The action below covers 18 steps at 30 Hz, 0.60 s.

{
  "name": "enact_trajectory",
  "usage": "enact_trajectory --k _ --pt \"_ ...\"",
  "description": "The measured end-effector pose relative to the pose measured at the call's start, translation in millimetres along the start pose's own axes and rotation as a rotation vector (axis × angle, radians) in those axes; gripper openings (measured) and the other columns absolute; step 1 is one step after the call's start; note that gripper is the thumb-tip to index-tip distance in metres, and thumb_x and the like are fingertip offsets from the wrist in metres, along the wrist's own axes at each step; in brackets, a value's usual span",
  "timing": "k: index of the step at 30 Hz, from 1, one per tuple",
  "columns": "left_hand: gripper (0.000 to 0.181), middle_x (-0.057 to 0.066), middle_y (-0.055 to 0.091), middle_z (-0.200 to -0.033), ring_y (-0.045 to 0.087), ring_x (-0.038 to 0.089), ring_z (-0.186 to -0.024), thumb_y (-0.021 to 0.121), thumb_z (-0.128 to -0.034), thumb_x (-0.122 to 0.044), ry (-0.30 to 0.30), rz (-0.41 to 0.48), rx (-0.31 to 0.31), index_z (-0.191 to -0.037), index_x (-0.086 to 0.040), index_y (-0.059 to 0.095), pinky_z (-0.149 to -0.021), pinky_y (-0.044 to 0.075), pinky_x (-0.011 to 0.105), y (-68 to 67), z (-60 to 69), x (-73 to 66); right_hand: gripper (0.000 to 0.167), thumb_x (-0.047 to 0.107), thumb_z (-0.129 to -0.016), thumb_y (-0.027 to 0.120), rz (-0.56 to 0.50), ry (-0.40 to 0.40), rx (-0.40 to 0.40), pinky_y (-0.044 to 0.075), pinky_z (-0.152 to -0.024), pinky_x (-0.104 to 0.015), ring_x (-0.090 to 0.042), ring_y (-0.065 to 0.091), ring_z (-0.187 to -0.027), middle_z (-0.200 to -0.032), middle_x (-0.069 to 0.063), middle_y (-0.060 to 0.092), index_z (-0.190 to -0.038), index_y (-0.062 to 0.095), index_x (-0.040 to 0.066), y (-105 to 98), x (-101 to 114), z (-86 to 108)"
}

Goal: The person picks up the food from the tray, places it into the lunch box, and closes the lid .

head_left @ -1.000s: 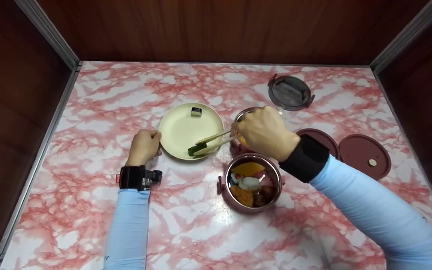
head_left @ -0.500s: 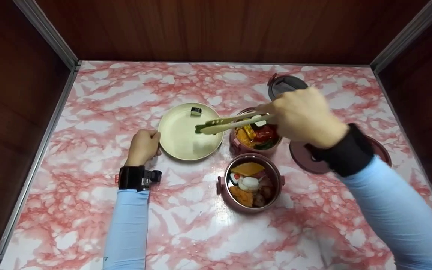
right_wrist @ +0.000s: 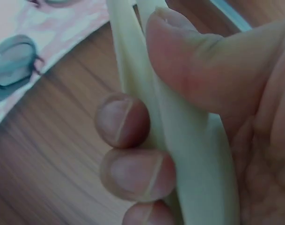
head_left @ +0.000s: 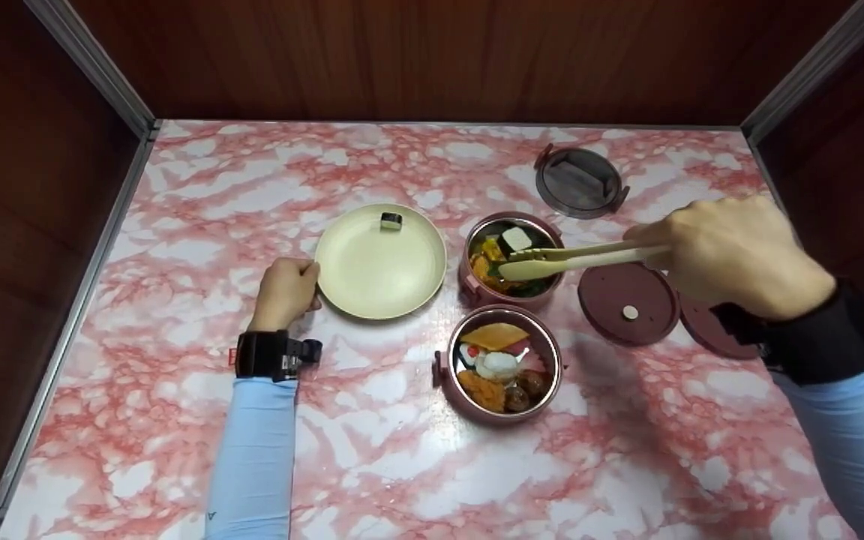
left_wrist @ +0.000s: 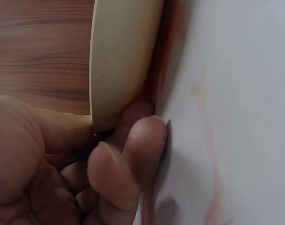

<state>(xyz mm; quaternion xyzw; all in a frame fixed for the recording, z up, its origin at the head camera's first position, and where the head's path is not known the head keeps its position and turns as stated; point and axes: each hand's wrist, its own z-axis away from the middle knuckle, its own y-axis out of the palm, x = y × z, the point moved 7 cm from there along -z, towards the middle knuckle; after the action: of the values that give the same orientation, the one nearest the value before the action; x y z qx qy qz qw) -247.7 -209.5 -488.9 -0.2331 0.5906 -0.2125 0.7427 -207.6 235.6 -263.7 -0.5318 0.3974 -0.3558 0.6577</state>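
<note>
Far pot [head_left: 529,300] and near pot [head_left: 503,418], right of the plate [head_left: 379,270].
Far pot: white-topped piece [head_left: 516,238], yellow food [head_left: 491,247]; tongs [head_left: 589,261] above, grasped by right hand [head_left: 732,251]. Near pot: brown balls [head_left: 531,384]. Plate, pinched by left hand [head_left: 286,292]: dark-sided piece [head_left: 391,221].

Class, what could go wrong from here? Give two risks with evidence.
The long cream tongs in the right grip reach over or into the far open round maroon pot; a bump might tip it.
The left grip pinches the round cream plate; a tug might slide the small black-and-pale block on it.
</note>
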Motion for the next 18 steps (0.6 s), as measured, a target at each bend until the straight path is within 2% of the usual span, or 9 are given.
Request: enact_trajectory --k 5,7,12,18 --pt "0.034 0.006 0.06 -0.056 0.058 0.015 -0.047 0.047 -0.1036 -0.021 0.017 -0.006 -0.009 -0.084 -0.004 0.07 -0.043 0.042 0.025 -0.2 0.2 -0.4 0.034 0.016 -0.077 0.071 0.006 -0.043 -0.082 0.037 -0.037 -0.049 -0.027 0.048 -0.046 -0.058 -0.002 0.051 -0.107 0.075 0.03 14 2 -4.5" --pt "0.034 0.007 0.06 -0.057 0.058 0.015 -0.048 0.047 -0.1036 -0.021 0.014 -0.005 -0.004 -0.086 -0.004 0.07 -0.043 0.042 0.026 0.0 0.1 0.1 0.033 0.016 -0.078 0.071 0.002 -0.05 -0.092 0.037 -0.038 -0.05 -0.028 0.047 -0.046 -0.058 -0.003 0.051 -0.108 0.075 0.028 18 2 -6.7" --pt "0.034 0.01 0.063 -0.06 0.059 0.016 -0.049 0.047 -0.1041 -0.022 0.008 0.0 0.005 -0.087 -0.005 0.07 -0.043 0.042 0.026 0.1 0.4 -0.1 0.035 0.02 -0.078 0.072 -0.031 -0.022 -0.016 0.04 -0.041 -0.05 -0.029 0.053 -0.052 -0.064 -0.005 0.058 -0.112 0.073 0.03 24 -2 -9.4" --pt "0.034 0.012 0.063 -0.06 0.059 0.018 -0.049 0.048 -0.104 -0.021 0.019 0.011 -0.001 -0.084 -0.004 0.069 -0.042 0.042 0.026 -0.3 0.5 -0.5 0.045 0.018 -0.078 0.072 -0.066 0.028 0.055 0.039 -0.044 -0.047 -0.029 0.057 -0.06 -0.074 -0.008 0.064 -0.121 0.071 0.03 20 -9 -8.7"
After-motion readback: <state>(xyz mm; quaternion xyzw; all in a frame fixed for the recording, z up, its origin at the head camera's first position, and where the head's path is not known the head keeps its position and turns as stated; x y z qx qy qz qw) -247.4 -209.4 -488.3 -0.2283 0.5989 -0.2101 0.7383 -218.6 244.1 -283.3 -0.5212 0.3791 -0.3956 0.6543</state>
